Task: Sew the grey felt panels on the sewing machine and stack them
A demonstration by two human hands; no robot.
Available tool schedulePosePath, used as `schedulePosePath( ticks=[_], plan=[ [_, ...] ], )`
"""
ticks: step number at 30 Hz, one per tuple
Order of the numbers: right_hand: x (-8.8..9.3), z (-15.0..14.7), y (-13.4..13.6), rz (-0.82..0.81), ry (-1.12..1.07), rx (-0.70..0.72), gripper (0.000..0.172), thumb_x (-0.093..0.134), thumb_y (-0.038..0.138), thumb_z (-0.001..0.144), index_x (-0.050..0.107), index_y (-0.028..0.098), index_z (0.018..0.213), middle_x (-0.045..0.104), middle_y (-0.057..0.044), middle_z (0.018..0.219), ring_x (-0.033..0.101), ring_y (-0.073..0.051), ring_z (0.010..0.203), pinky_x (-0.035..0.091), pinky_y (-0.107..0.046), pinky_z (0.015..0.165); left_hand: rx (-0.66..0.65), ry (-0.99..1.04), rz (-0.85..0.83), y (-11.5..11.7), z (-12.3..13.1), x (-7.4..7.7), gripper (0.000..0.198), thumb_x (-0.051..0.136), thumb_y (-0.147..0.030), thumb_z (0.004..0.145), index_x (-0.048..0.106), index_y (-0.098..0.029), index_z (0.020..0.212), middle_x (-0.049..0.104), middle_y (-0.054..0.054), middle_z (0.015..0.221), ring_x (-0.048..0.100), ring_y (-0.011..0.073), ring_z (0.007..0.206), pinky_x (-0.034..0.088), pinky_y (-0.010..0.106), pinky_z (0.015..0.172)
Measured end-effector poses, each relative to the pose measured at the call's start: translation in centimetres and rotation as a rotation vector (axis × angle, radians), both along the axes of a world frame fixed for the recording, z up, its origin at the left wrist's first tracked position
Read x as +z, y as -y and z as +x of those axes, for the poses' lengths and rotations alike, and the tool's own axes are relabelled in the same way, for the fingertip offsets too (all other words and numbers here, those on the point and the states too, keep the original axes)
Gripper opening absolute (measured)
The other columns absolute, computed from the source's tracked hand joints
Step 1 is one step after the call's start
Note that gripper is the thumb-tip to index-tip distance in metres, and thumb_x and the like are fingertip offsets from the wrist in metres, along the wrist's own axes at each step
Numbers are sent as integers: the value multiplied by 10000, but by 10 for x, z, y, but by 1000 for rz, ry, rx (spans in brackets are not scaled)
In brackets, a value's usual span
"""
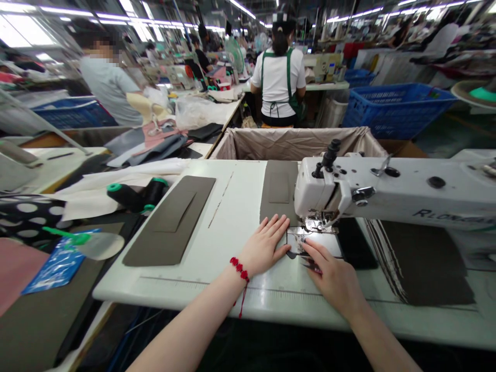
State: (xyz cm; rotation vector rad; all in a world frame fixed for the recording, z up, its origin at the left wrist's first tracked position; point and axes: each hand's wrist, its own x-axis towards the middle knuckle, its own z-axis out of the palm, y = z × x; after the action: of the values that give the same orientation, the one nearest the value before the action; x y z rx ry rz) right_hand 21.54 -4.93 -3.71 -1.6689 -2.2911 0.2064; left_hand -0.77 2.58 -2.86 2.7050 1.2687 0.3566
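Note:
My left hand (267, 243) lies flat, fingers stretched, with its fingertips on the near edge of a grey-brown fabric panel (279, 206). That panel bears a smaller rectangular patch and reaches back beside the sewing machine (329, 186). Closed at the metal needle plate (321, 244), my right hand (335, 281) holds a small dark metallic tool that looks like thread snips (312, 266), mostly hidden by the fingers. Its fingertips are just in front of the presser foot (315, 225). Another panel with a patch (170, 222) rests on the table's left side.
A stack of grey-brown pieces (430, 263) lies under the machine arm. Black thread cones (129, 196) and fabrics crowd the left. Behind the table (232, 248) stands a cloth-lined bin (294, 142); farther back are a seated person (281, 77) and a blue basket (395, 108).

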Motion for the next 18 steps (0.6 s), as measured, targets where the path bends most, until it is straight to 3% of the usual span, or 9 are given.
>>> schedulePosePath(
  ticks=[13, 16, 18],
  plan=[
    [7, -4, 3, 16, -16, -13, 472, 501, 253, 882, 475, 283, 1353, 481, -23, 1435, 650, -200, 983, 526, -326, 770, 13, 15, 22, 1, 1, -7, 665, 369, -527, 962, 206, -185, 1509, 215, 65, 1570, 144, 218, 1458, 174, 407, 1187],
    [8, -4, 5, 3, -23, -20, 464, 494, 251, 886, 482, 289, 1349, 479, -16, 1437, 634, -203, 1030, 515, -322, 802, 58, 2, 10, -1, 2, -1, 658, 424, -543, 937, 279, -209, 1485, 316, 53, 1536, 240, 209, 1434, 201, 379, 1177],
    [10, -5, 4, -13, -31, -28, 465, 498, 249, 882, 489, 295, 1344, 486, -10, 1432, 624, -211, 1055, 509, -324, 807, 123, -1, 10, -4, 2, 9, 574, 377, -521, 962, 345, -226, 1453, 492, 54, 1425, 408, 197, 1347, 235, 374, 1160]
  ],
)
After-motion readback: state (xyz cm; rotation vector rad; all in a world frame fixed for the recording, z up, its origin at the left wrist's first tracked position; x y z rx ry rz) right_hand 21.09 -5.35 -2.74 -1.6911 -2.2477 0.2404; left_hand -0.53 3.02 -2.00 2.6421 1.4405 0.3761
